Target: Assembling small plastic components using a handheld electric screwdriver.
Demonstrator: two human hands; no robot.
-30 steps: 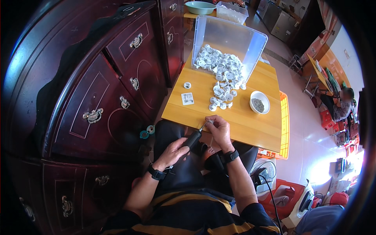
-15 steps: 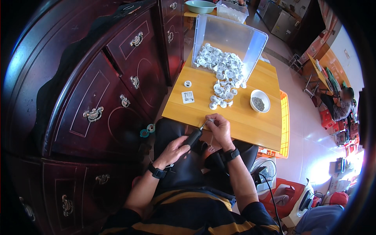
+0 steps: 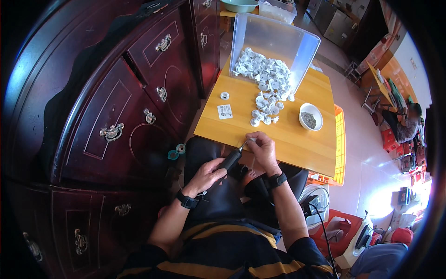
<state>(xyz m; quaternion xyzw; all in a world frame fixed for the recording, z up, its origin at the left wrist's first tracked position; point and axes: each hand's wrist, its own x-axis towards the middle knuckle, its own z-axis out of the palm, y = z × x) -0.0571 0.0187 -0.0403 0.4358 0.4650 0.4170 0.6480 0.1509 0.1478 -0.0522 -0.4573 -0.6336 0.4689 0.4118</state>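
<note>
My left hand (image 3: 205,178) is wrapped around a black power screwdriver (image 3: 231,160), its thin metal bit pointing up and right toward the table's front edge. At the tip of that bit, my right hand (image 3: 264,151) pinches something small and whitish. The fingers mostly cover it, so I cannot make out its kind. Beyond my hands, loose white plastic parts (image 3: 265,111) lie on the table (image 3: 283,146) in a trail from a clear plastic bin (image 3: 267,35) lying on its side. To the right, a white bowl (image 3: 310,117) holds many small grey metal pieces, apparently screws.
A white ring-shaped part (image 3: 225,96) and a printed card (image 3: 225,111) lie at the table's left. Dark wooden cabinets (image 3: 107,102) stand close on my left. An orange crate (image 3: 340,139) is right of the table; a red stool (image 3: 341,230) stands lower right. A person (image 3: 409,123) sits far right.
The view has shifted slightly, so the table and bin sit a little differently in the picture. Both hands keep nearly the same pose, with the screwdriver tip still at my right fingers.
</note>
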